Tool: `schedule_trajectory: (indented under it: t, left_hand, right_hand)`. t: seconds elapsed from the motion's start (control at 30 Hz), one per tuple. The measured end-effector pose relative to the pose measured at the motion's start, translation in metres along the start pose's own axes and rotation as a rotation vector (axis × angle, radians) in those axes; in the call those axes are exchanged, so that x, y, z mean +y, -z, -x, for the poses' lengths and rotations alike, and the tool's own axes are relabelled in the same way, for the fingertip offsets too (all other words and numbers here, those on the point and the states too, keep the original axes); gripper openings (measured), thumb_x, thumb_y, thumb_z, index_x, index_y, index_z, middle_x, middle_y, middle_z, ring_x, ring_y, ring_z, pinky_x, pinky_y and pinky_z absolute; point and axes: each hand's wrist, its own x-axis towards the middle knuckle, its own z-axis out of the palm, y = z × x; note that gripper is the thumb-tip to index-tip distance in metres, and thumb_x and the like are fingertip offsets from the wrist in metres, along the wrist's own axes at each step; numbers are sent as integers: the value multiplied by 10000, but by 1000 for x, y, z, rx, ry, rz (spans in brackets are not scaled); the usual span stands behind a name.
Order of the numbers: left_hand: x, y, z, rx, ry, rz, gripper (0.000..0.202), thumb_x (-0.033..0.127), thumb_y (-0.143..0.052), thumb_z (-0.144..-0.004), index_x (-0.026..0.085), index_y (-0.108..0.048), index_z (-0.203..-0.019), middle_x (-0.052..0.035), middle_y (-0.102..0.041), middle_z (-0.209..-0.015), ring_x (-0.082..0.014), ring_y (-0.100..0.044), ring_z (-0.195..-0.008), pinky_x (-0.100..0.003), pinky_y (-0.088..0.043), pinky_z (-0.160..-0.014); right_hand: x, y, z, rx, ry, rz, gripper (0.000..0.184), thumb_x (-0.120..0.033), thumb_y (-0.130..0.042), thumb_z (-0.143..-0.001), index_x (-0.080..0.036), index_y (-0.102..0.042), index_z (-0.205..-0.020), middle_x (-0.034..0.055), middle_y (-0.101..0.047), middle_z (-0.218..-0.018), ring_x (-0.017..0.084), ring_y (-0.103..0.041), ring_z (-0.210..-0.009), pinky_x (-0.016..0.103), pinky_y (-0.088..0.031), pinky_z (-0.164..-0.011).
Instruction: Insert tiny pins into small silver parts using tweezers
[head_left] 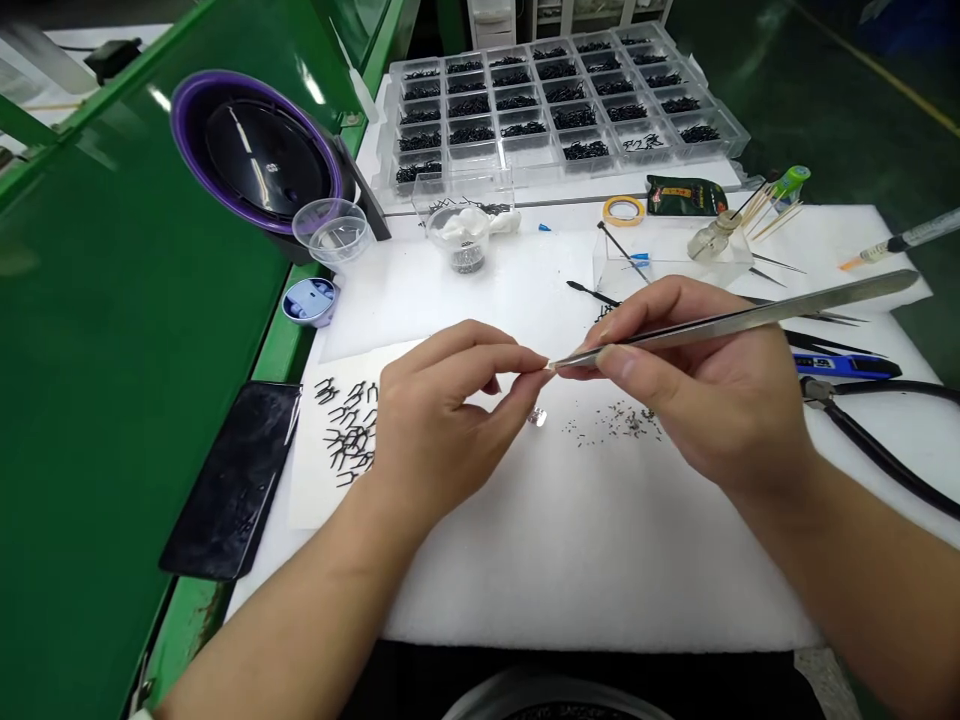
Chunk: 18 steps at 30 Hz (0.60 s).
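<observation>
Plainly, the tweezers (742, 318) lay nearly level above the worktop, their long axis running from the upper right down to the left, with the fine tip pointing left at the left hand's fingertips. They looked long, slim and silver, with a dull metal sheen, and tapered to a sharp point. The right hand (697, 385) had its grip clenched on them near the tip end, thumb below and forefinger along the top. The left hand (442, 410) pinched something very small between thumb and forefinger, just where the tip met it; what it was could not be made out. Both hands hovered over a white foam mat (585, 560). Below the tip, tiny dark specks (615, 425) lay scattered on the mat. Left of the left hand, small black forked parts (346, 425) lay on a white sheet. At the far edge stood a clear compartment box (555, 100) filled with black pieces.
</observation>
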Motion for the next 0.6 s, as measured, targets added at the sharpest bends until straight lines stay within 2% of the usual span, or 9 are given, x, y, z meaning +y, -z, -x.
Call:
schedule_trajectory:
  t: [0.1, 0.3, 0.47, 0.6]
  left_hand:
    - [-2, 1, 1, 22, -64, -24, 91, 143, -716, -831, 209, -686, -886, 6, -681, -861, -78, -574, -680, -254, -509, -600]
    - [-6, 1, 3, 5, -101, -23, 192, 112, -760, -786, 215, -682, -928, 17, -683, -893, -61, -576, -685, -236, -513, -601]
    - [-5, 1, 3, 3, -97, -25, 180, 113, -756, -792, 210, -690, -928, 11, -689, -894, -70, -590, -698, -238, -518, -604]
    - [-7, -2, 2, 28, -119, -24, 164, 107, -765, -786, 188, -704, -915, 5, -694, -880, -57, -586, -690, -211, -518, -600]
  right_hand:
    - [2, -6, 1, 23, -59, -64, 42, -211, -673, -887, -199, -632, -890, 35, -659, -893, 205, -694, -873, 358, -596, -786]
    - [-1, -6, 1, 41, -96, 38, 76, -240, -712, -855, -188, -658, -843, 57, -682, -890, 217, -701, -849, 360, -602, -781]
    - [-1, -6, 1, 29, -89, 69, 69, -228, -711, -855, -176, -675, -827, 58, -691, -888, 167, -669, -718, 369, -606, -792]
    - [0, -6, 0, 28, -96, 64, 70, -234, -715, -853, -176, -683, -832, 60, -694, -873, 186, -686, -772, 364, -608, -800]
